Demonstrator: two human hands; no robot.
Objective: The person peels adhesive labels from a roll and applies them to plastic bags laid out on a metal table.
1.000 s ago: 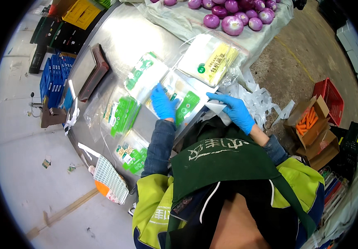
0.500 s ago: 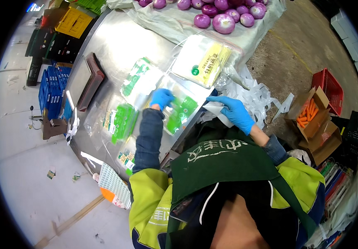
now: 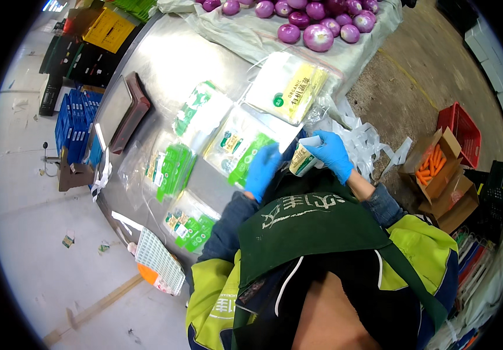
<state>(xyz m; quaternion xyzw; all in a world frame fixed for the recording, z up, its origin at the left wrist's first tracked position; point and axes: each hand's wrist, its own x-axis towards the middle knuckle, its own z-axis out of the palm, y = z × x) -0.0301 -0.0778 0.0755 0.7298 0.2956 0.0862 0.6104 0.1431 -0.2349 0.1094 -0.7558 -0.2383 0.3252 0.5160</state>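
Observation:
My right hand (image 3: 334,156), in a blue glove, is closed on a strip of printed labels (image 3: 302,161) with pale backing, held at the table's near edge. My left hand (image 3: 263,169), also blue-gloved, is blurred by motion just left of the labels; its fingers cannot be made out. Beside it lies a clear packaging bag (image 3: 231,143) with a green printed panel and a label on it. More green-printed bags lie further left: one stack (image 3: 173,168) at mid-table, another (image 3: 190,223) nearer me, and one (image 3: 196,111) farther back.
A stack of yellow-and-white bags (image 3: 286,87) lies behind the labels. Red onions (image 3: 318,37) rest on a cloth at the far end. A scale (image 3: 124,114) stands at the left. Discarded white strips (image 3: 368,146), carrots (image 3: 432,163) in a cardboard box and a red crate (image 3: 460,131) are at the right.
My left hand has left the middle bag and moved right and nearer me, toward the labels. A label now shows on that bag. My right hand's strip has turned, showing its printed side.

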